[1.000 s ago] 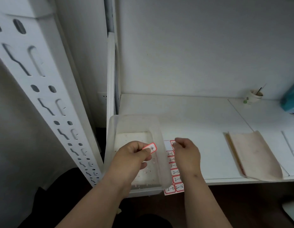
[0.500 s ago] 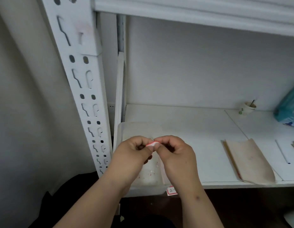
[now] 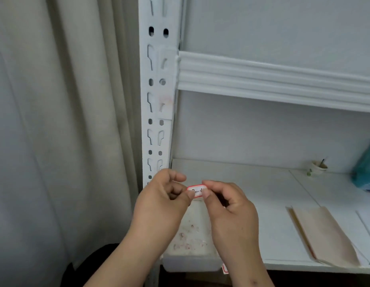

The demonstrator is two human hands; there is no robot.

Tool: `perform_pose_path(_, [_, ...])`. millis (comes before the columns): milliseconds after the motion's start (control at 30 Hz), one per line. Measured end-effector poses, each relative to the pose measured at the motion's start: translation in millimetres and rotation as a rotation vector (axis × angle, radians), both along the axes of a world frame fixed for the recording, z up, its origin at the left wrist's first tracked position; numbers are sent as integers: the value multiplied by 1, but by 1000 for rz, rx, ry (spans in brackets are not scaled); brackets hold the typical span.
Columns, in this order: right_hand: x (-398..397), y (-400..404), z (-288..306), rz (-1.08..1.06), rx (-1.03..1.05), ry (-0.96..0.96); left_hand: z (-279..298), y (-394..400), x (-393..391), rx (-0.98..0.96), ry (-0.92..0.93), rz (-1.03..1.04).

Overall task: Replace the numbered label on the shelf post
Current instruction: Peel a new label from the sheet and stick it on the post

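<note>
We judge the label (image 3: 197, 191) flimsy, sticky — both hands, left (image 3: 162, 200) and right (image 3: 229, 206), pinch its ends; hold edges only.

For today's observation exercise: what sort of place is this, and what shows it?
Probably a storeroom: a slotted metal shelf post, bare white shelves, and a small numbered label held in both hands.

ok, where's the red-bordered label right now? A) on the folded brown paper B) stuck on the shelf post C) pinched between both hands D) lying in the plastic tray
C: the label is held in the air in front of the shelf, the left hand pinching its left edge and the right hand its right edge; it is not on the post.
</note>
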State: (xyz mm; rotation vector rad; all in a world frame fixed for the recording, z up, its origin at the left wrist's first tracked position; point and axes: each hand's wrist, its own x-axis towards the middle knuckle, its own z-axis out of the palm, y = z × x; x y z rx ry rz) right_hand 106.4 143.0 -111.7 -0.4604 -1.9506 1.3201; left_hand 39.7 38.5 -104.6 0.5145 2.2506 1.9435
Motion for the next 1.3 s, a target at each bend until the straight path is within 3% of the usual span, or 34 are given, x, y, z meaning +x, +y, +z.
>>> perform_pose_path(167, [-10,-23,28,39,27,103,25,-19,-5,154,58,45])
perform_pose_path(500, [-38,-42,75,58,58,250,76,-40,-22,167,249,129])
perform_pose_path(800, [-63,-45,105,2,144,365,106,-35,-39,294,327,141])
perform_pose_path(1300, [-80,-45,109,-53,101,393,115,-29,-53,253,425,252])
